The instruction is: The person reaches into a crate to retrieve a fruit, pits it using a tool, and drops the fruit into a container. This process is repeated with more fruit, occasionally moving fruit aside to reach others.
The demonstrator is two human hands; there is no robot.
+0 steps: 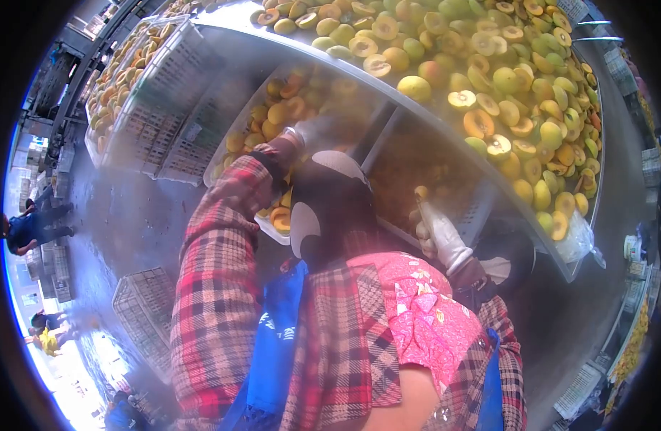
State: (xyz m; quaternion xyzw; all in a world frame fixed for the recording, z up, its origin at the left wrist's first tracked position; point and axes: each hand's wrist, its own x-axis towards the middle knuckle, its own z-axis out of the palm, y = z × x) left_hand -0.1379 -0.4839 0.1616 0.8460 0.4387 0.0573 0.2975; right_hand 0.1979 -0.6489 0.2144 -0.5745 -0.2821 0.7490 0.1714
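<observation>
My left hand, in a whitish glove, reaches over a crate of yellow peaches at the table's near side. Its fingers are blurred in the haze. My right hand, also gloved in white, is over a second crate with a brownish inside. Its fingers are curled, and a small yellowish tip sticks out at their end; I cannot tell what it is. Beyond both hands, a metal table bears a large heap of halved and whole peaches, several cut faces showing stones.
Stacked white crates with peach halves stand at the left. On the wet floor is another crate. A clear plastic bag hangs at the table's right corner. People are farther off at the left.
</observation>
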